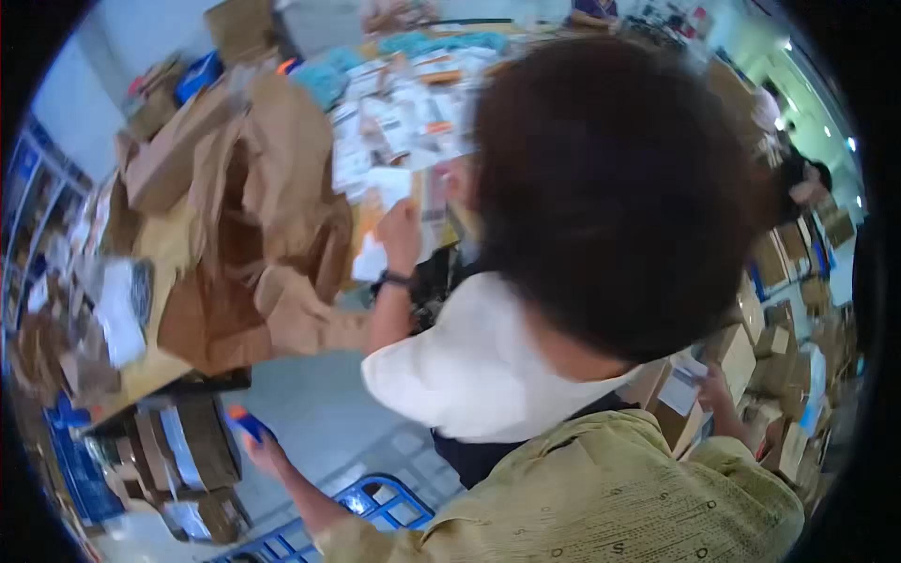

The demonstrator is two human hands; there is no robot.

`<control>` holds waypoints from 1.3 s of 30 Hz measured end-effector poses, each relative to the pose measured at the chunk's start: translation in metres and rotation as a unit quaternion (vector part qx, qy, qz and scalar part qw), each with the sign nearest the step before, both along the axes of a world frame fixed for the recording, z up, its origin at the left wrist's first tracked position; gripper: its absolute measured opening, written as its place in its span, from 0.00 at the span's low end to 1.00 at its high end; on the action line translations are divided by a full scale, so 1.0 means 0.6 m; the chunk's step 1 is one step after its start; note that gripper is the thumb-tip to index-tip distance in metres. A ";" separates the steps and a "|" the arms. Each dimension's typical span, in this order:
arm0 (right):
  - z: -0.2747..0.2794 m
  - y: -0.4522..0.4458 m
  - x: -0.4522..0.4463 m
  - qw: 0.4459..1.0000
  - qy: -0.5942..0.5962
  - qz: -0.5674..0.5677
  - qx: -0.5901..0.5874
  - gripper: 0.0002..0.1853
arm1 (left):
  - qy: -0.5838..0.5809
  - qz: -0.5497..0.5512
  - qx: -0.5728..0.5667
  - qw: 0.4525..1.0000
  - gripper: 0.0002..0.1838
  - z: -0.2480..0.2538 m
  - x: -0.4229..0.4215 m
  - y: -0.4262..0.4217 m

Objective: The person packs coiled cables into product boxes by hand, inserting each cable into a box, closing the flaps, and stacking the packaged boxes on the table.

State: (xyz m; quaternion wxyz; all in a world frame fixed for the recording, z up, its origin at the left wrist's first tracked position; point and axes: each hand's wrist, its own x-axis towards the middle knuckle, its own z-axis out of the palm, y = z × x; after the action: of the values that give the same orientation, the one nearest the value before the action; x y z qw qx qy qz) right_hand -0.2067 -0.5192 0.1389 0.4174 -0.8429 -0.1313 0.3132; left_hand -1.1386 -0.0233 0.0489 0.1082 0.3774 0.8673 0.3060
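While your left hand (pixel 268 452) curls around a blue handheld tool with an orange tip (pixel 248 424) (too blurred to name more closely), out over the floor, your right hand (pixel 718 389), partly curled, is beside a white paper sheet (pixel 678 394) against a cardboard carton (pixel 676 425); I cannot tell whether it grips either. The work looks partway: tool in hand, touching no carton, paper at the carton; what remains doesn't show.

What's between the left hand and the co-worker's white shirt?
Head view: just pale floor shows between the left hand and the white shirt; nothing is lying on that stretch.
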 end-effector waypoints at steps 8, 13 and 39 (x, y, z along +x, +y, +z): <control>-0.105 0.060 0.183 0.991 0.114 0.050 0.042 0.28 | 0.067 -0.126 -0.429 0.892 0.27 0.225 0.554 -0.524; -0.097 0.005 0.381 0.994 0.039 0.106 0.013 0.25 | 0.125 -0.138 -0.677 0.712 0.31 0.392 0.897 -0.669; -0.268 -0.629 0.259 0.866 0.178 -0.441 0.153 0.27 | -0.298 -0.789 -0.341 0.415 0.23 0.140 2.470 -0.560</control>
State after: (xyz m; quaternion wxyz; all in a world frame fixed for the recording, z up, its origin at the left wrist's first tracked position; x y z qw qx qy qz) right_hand -0.0515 -0.8966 -0.0222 0.6521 -0.6683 0.2841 0.2178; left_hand 0.3436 -0.3594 0.1331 0.6736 0.7129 0.1344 -0.1413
